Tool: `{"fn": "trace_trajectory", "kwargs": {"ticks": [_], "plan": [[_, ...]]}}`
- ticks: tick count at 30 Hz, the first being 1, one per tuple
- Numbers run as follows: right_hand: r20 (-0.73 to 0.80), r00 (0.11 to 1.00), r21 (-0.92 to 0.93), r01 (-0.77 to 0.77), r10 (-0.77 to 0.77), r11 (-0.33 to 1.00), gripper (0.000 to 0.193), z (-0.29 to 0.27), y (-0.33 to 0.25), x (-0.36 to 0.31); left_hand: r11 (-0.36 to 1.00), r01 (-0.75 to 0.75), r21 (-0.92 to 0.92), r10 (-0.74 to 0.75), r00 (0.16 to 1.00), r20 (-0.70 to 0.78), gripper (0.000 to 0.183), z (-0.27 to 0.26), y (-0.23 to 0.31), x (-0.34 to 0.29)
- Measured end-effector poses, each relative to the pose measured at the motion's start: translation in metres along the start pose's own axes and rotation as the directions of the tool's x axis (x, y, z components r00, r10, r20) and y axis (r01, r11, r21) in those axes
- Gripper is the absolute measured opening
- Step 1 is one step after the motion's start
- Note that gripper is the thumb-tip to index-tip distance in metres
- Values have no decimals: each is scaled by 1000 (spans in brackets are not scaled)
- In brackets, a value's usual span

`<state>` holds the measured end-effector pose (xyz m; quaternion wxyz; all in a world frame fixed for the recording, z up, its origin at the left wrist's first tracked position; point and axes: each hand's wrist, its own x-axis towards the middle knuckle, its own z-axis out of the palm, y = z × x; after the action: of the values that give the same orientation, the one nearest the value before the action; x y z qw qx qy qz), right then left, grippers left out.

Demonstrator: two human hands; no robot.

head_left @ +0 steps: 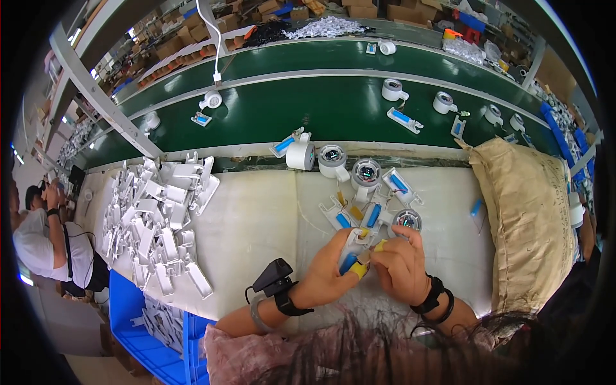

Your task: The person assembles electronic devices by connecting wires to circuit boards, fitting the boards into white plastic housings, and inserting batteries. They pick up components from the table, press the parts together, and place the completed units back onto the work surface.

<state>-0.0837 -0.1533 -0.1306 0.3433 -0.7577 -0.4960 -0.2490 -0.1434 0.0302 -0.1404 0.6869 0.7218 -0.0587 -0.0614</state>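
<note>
"Head view: how are the hands set?"

"The left hand (326,273) is curled nearly closed, thumb and fingers around a piece with a blue cylinder (348,262), low at the near side of the table (253,205). The right hand (403,269) is bunched in close beside it; I can't tell whether its fingertips grip anything."

"Why so close together?"

"Probably one hand steadies the piece while the other does fine work on it. The yellow covering (360,270) on a left fingertip may be for protection or grip."

"And the rest?"

"Round white units, such as this dark-faced one (366,172), sit just beyond the fingers, likely for easy reach. The white pile (157,218) lies off to the left, perhaps to leave working room."
</note>
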Motion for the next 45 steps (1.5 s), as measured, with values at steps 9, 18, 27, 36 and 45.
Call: {"fn": "trace_trajectory", "kwargs": {"ticks": [9, 18, 27, 36, 45], "plan": [[-12, 1000, 14, -9, 9, 1000, 27, 1, -1, 1, 966, -213, 147, 218, 976, -20, 53, 1, 1, 0], [-26, 1000, 7, -7, 7, 1000, 27, 1, 0, 2, 977, -160, 144, 168, 985, -45, 52, 3, 1, 1], [-30, 1000, 24, -2, 2, 1000, 26, 2, 0, 2, 964, -194, 180, 206, 977, -48, 49, 3, 0, 1], [-5, 998, 100, -59, 60, 993, 27, 0, 1, 4, 952, -266, 152, 264, 964, 36, 58, -2, -1, 1], [-16, 997, 103, -73, 76, 992, 27, -1, 0, 5, 947, -241, 212, 247, 969, -2, 50, 2, 1, 0]]}}
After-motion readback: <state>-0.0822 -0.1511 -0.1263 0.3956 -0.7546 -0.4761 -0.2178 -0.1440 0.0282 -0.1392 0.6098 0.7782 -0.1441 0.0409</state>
